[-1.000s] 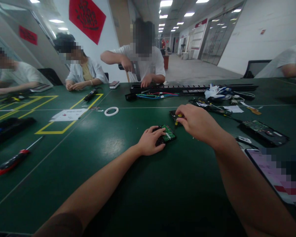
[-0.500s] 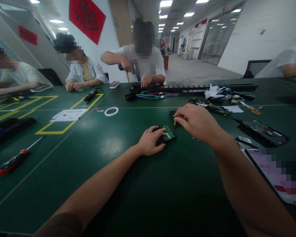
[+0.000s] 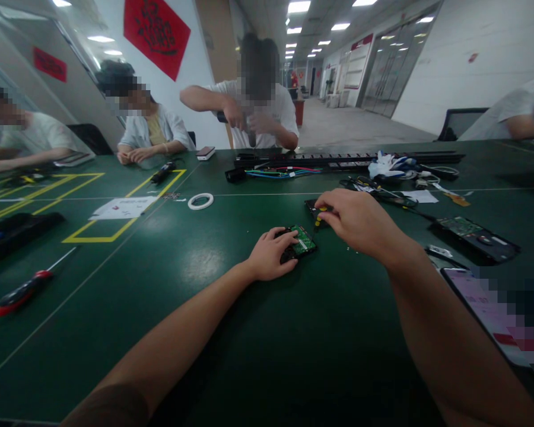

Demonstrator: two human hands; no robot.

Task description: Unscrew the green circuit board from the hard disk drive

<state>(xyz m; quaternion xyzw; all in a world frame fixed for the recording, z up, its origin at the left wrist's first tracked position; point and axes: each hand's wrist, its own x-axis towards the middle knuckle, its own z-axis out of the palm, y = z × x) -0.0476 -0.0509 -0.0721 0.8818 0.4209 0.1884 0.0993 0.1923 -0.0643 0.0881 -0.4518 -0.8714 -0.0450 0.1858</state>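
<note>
A small hard drive with a green circuit board [image 3: 305, 238] lies board side up on the green table. My left hand [image 3: 273, 254] grips it from the left, fingers over its top and thumb along the near edge. In the pinched fingers of my right hand [image 3: 353, 222] is a small screwdriver with a yellow and black handle [image 3: 318, 222]. It points down at the far right part of the board; whether its tip touches a screw is too small to tell. Partly hidden behind my right fingers is another dark flat part [image 3: 312, 206].
Right of my hand lie a larger black device with a circuit board [image 3: 476, 237] and a phone [image 3: 485, 314]. A tape roll [image 3: 200, 201], a paper sheet [image 3: 123, 207] and a red-black screwdriver [image 3: 29, 289] are leftward. Long black rails [image 3: 347, 159] lie before a co-worker [image 3: 260, 101].
My right fingers and the yellow screwdriver have shifted slightly; my left hand stays on the drive. Across the table, the co-worker's lower hand has risen off the rails towards the other hand.
</note>
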